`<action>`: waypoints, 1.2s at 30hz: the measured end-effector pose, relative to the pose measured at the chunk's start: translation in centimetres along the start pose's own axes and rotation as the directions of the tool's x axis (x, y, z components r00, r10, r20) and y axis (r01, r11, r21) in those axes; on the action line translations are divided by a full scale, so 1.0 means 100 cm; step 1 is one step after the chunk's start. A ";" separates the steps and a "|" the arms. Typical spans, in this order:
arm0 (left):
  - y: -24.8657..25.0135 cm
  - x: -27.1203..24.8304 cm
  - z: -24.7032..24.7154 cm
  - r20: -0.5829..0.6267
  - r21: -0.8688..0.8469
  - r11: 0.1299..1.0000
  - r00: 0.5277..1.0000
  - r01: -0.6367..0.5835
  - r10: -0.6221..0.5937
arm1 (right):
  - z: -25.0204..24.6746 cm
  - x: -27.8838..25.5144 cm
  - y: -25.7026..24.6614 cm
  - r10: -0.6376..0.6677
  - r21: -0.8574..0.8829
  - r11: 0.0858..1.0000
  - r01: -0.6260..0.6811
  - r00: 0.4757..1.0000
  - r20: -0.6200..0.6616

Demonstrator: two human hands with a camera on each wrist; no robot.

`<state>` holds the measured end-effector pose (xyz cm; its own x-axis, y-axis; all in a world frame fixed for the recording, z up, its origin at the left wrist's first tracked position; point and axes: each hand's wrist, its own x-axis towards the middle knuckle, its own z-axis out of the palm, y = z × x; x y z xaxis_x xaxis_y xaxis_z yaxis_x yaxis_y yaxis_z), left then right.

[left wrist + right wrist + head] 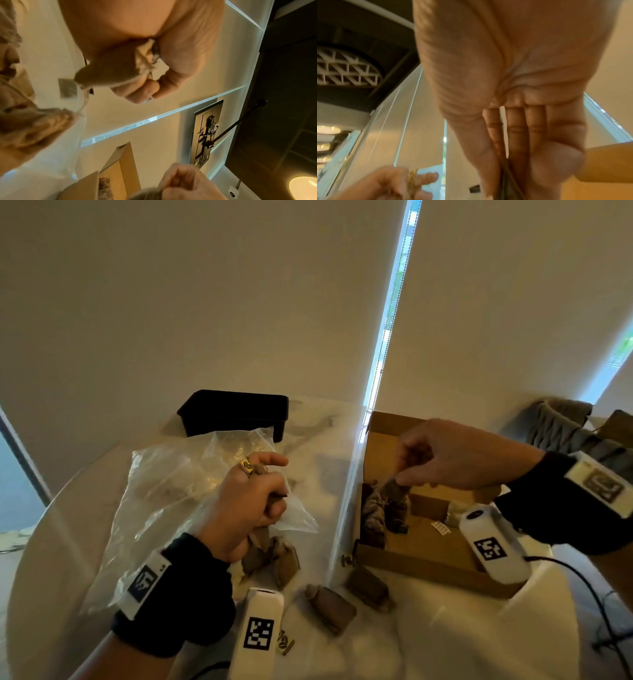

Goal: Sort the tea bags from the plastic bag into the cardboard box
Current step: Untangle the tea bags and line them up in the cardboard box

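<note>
A clear plastic bag (164,494) lies crumpled on the left of the table. My left hand (250,505) hovers over its mouth and grips brown tea bags (120,70), several more (274,559) dangling just below the fist. An open cardboard box (428,556) stands on the right with several tea bags (376,511) upright along its left wall. My right hand (421,470) is above the box and pinches the top of one tea bag (394,489) among that row. Two loose tea bags (330,607) (370,589) lie on the table in front of the box.
A black rectangular tub (236,414) stands behind the plastic bag at the table's far edge. A small tea tag (285,642) lies near the front. A grey padded chair (565,422) is beyond the box on the right. A black cable (589,594) trails off the right edge.
</note>
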<state>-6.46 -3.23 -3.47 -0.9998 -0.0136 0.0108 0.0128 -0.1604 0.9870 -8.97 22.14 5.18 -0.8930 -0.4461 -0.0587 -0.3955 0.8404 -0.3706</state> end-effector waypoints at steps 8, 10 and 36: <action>0.003 0.000 -0.003 -0.011 -0.060 0.997 0.998 0.056 -0.056 | 0.029 0.022 0.025 0.155 -0.289 0.951 -0.104 0.975 0.159; 0.003 0.001 -0.003 -0.005 -0.025 0.998 0.998 0.062 -0.063 | 0.035 0.026 0.027 0.161 -0.273 0.955 -0.115 0.975 0.152; 0.003 -0.010 0.002 0.113 0.196 0.976 0.986 0.098 -0.122 | 0.052 -0.007 0.038 0.269 -0.184 0.961 -0.206 0.849 0.455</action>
<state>-5.45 -3.10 -3.20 -0.9888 0.1176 -0.0916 -0.0880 0.0358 0.9955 -8.76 24.01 -1.03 -0.7669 -0.2930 -0.5710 -0.2358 0.9561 -0.1740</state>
